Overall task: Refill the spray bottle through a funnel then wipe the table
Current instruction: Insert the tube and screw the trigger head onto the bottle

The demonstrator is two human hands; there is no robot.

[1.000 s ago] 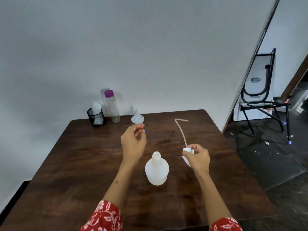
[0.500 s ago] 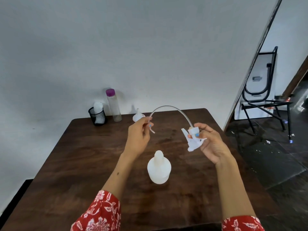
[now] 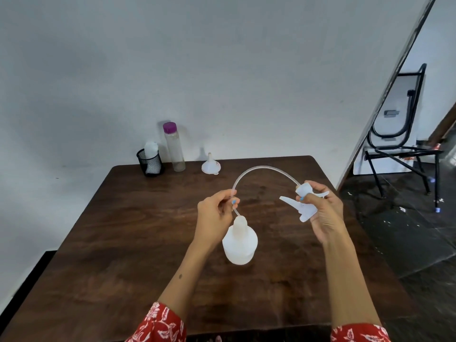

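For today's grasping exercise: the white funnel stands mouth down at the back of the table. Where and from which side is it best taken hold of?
Pinch the funnel by its narrow spout, coming from above. It sits wide mouth down on the table, so the spout points straight up and is free all round, while the flared rim lies flat against the wood and probably offers little purchase. The capped bottle stands apart to its left.

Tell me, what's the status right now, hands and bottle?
Left hand pinches tube near bottle mouth. Right hand grips sprayer head. Bottle upright, uncapped. Funnel far off; nothing in the way.
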